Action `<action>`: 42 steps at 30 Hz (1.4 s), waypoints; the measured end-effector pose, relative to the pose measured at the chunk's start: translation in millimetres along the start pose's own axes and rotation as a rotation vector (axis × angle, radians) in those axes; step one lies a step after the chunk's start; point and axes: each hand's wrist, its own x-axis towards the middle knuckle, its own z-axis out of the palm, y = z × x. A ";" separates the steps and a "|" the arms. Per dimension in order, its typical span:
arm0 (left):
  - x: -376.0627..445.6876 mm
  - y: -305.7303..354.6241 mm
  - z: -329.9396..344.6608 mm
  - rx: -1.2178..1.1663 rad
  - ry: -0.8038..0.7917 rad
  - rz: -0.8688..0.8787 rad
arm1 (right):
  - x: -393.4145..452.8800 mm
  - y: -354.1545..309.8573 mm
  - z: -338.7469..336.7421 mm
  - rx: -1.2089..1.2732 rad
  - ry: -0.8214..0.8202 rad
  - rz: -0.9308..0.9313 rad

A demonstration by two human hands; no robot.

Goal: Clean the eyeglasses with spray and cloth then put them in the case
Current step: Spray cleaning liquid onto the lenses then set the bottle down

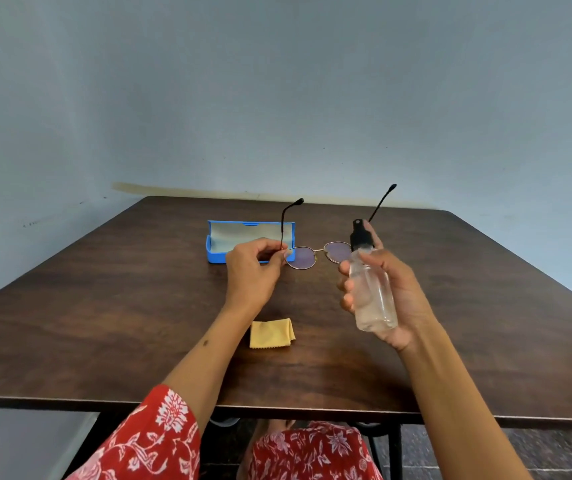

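My left hand (pixel 255 268) pinches the thin-framed eyeglasses (pixel 303 257) at the left hinge and holds them above the table, lenses down and both temple arms pointing up. In my right hand (pixel 391 292) is a clear spray bottle (pixel 371 289) with a black nozzle, gripped around its body, with the forefinger lying on the nozzle top. The bottle hides part of the right lens. Behind my left hand lies the blue glasses case (pixel 218 252), open, its pale lining showing. A folded yellow cloth (pixel 271 333) rests on the table between my forearms.
The dark wooden table (pixel 104 323) stands against a pale blue wall; its front edge runs just above my lap. Bare tabletop stretches to the left and right of my arms.
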 end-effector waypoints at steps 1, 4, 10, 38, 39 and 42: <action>-0.5 1.4 -0.1 0.006 0.014 0.016 | -0.5 0.7 3.3 -0.128 0.036 -0.050; -2.6 6.7 -0.7 0.020 0.049 0.057 | 1.2 6.5 14.3 -0.742 0.161 -0.243; -4.3 9.7 -3.0 -0.011 0.105 0.079 | 16.8 23.2 14.4 -1.678 0.324 -0.609; -3.3 10.4 -4.9 -0.042 0.195 0.173 | 33.1 43.1 25.2 -1.866 0.426 -0.531; -3.0 10.0 -4.8 -0.039 0.193 0.177 | 32.8 42.9 26.8 -1.860 0.420 -0.540; -2.6 9.1 -5.0 -0.032 0.193 0.184 | 32.3 41.9 28.0 -1.855 0.413 -0.562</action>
